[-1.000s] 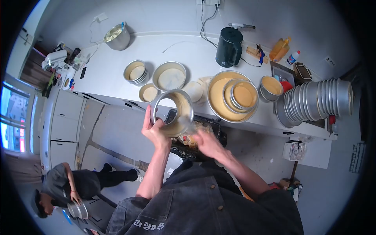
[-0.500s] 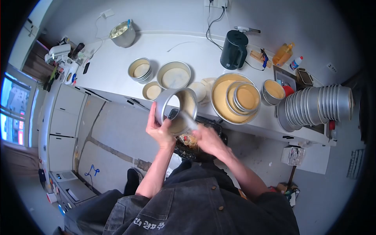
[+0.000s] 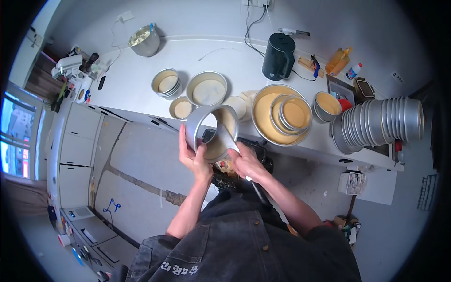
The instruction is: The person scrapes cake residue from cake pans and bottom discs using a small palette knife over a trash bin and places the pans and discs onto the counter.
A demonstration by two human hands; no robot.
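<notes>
My left hand is wrapped round the outside of a round metal cake pan, tilted on its side above the bin. Through the pan's open middle I see the floor and the bin's dark edge. My right hand grips a scraper, its pale flat blade against the pan's inner wall. Pale residue coats that wall. Below both hands stands a black-lined bin with food scraps inside. Close by on the counter edge lie a small pan and pale discs.
On the white counter stand stacked pans, a wide pan, a large pan with smaller ones nested inside, a kettle and a mixing bowl. A long row of nested pans lies at right.
The scraper, blurred half a second ago, shows clearly now, its blade inside the pan. My right hand has turned slightly and drawn closer to the pan, which stays in my left hand.
</notes>
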